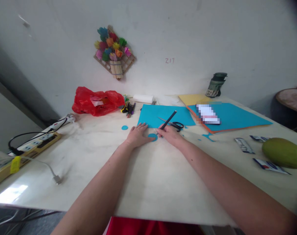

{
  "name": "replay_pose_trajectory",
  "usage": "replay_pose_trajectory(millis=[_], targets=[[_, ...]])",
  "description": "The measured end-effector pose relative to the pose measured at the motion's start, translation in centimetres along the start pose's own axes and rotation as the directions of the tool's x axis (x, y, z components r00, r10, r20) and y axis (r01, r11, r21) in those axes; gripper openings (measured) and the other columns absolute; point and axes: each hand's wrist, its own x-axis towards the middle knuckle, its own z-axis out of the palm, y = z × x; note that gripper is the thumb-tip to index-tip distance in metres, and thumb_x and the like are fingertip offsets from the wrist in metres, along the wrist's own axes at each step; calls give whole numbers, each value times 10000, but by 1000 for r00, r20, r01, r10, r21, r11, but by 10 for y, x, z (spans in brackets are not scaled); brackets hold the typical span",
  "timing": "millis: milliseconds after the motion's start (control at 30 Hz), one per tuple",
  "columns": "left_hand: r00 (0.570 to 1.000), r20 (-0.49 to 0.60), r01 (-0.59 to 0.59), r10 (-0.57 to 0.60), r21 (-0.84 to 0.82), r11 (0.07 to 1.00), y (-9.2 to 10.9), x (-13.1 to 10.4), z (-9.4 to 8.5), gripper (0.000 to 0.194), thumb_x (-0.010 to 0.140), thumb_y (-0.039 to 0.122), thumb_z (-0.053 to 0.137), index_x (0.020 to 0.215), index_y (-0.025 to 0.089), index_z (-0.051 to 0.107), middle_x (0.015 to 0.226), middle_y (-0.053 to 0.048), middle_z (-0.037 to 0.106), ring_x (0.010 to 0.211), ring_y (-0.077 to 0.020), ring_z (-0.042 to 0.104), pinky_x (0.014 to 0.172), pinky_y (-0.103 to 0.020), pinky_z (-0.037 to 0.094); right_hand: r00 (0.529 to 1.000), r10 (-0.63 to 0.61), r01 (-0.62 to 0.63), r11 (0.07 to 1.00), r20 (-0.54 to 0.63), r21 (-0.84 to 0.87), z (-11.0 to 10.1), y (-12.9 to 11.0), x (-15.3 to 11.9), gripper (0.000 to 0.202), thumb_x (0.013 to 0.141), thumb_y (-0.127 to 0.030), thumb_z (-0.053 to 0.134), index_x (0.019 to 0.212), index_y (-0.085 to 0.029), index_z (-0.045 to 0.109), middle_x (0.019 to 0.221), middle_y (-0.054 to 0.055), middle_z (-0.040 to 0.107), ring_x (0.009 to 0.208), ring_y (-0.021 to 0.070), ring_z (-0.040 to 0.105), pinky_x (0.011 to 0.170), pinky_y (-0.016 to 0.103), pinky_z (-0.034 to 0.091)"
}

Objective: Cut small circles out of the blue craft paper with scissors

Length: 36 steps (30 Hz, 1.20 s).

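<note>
In the head view, my right hand (168, 133) is closed round a dark pencil (169, 120), its lower end down by a blue paper circle (153, 135). My left hand (138, 134) lies flat with fingers apart, the thumb on the edge of that circle and the fingertips by a blue sheet (166, 112). A second blue paper circle (124, 127) lies to the left of this hand. Scissors with black handles (177, 125) rest partly on the sheet, just beyond my right hand.
Blue paper scraps (208, 136) lie right of my hands. A phone (208, 114) rests on stacked coloured paper (243, 116). Packets (244, 145) and a green fruit (283, 152) sit at right. A red plastic bag (95, 101), markers (131, 109) and a power strip (38, 143) are at left.
</note>
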Motion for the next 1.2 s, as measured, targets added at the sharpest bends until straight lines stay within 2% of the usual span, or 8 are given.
replay_pose_trajectory(millis=[767,1200], targets=[[1000,-3,-6,6,8,1000,-1,1,2,869,624,764,452,1341,279,373,1469,-51,264,1357,-267,199,1086,-459,146,1000,16,-16,998,12,-57,-3,-15,-5,176,775,-343,543,704,-189,588,614,26,632,621,158,602,653,305,456],[1000,-2,-1,1,11,1000,0,0,1,872,626,758,457,1345,272,368,1468,-51,269,1356,-273,197,1088,-454,145,1000,3,-3,999,9,-37,-2,-11,-4,193,763,-372,558,690,-195,583,605,23,628,607,156,594,650,301,456]])
